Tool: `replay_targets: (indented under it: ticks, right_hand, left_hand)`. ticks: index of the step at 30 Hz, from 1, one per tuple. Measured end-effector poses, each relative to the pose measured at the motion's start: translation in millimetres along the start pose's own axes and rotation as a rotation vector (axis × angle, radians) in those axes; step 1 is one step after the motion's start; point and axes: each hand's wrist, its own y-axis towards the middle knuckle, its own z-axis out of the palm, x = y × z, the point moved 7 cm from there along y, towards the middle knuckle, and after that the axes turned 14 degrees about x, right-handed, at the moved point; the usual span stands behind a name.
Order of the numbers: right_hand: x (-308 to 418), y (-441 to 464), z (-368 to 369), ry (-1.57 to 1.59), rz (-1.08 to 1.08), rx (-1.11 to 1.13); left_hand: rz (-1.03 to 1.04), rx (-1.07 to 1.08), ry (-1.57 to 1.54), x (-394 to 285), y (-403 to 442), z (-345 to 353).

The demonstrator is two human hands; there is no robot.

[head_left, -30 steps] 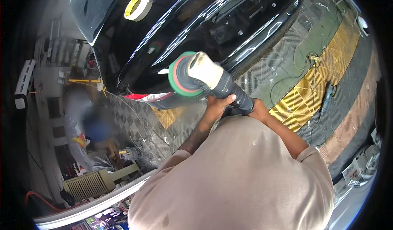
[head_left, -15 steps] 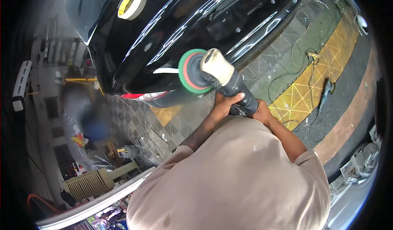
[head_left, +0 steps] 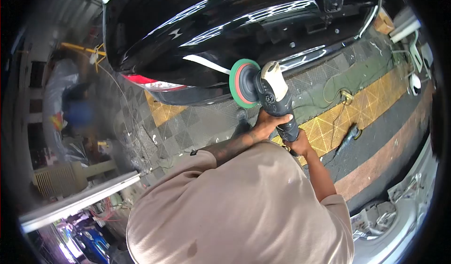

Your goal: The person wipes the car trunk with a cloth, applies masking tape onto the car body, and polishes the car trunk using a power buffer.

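Observation:
A black polisher (head_left: pixel 278 105) with a cream-coloured head is held in front of my body. My left hand (head_left: pixel 268 124) is closed around its body near the middle, thumb on top. Behind it, my right hand (head_left: pixel 299 145) grips the rear end of the handle. The polisher's green foam pad (head_left: pixel 238 88) is tilted on edge and faces left. Beyond it is the rear of a glossy black car (head_left: pixel 155 43), with a red and clear tail light (head_left: pixel 152 82) to the left. Whether the pad touches the paint I cannot tell.
Grey and yellow floor tiles (head_left: pixel 324 130) lie beneath, with a cable and a blue-black tool (head_left: pixel 347 137) on the right. A cardboard box (head_left: pixel 383 23) stands at the far right. Lower right is a silver car panel (head_left: pixel 390 238); a beige slatted unit (head_left: pixel 55 178) is on the left.
My view has swung, so the car's rear shows farther right and the tape roll on it has left view. The polisher appears farther right, still in both hands.

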Motion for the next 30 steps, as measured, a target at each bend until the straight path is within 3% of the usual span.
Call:
replay_targets:
  ticks: [6, 10, 12, 18, 22, 25, 27, 30]
  right_hand:
    - [44.5, 9.3, 18.8, 0.013, -0.079, 0.159]
    - [25.5, 18.0, 18.7, -0.01, -0.071, 0.114]
    - [29.4, 16.9, 18.8, 0.009, -0.093, 0.099]
    - [21.8, 25.6, 23.0, 0.012, -0.111, 0.11]
    - [21.8, 29.7, 25.5, 0.07, -0.163, 0.032]
    - [-0.2, 41.9, 27.6, 0.108, -0.063, 0.01]
    - [1.6, 42.5, 26.3, 0.114, -0.17, -0.066]
    - [10.9, 39.9, 29.1, 0.202, -0.157, -0.111]
  left_hand:
    - [0.057, -0.124, 0.122, -25.7, -26.0, -8.6]
    - [0.188, -0.168, 0.094, -43.5, -27.5, -7.3]
    - [-0.03, -0.052, 0.122, -28.2, -21.3, -7.8]
    - [0.098, -0.085, 0.149, -28.0, -24.3, -13.6]
    - [0.043, -0.086, 0.2, -24.6, -17.8, -21.3]
    - [0.022, -0.026, 0.223, -32.1, -4.6, -17.3]
    - [-0.043, 0.069, 0.304, -34.1, 6.6, -16.1]
    - [-0.046, 0.099, 0.277, -38.3, 14.0, -14.9]
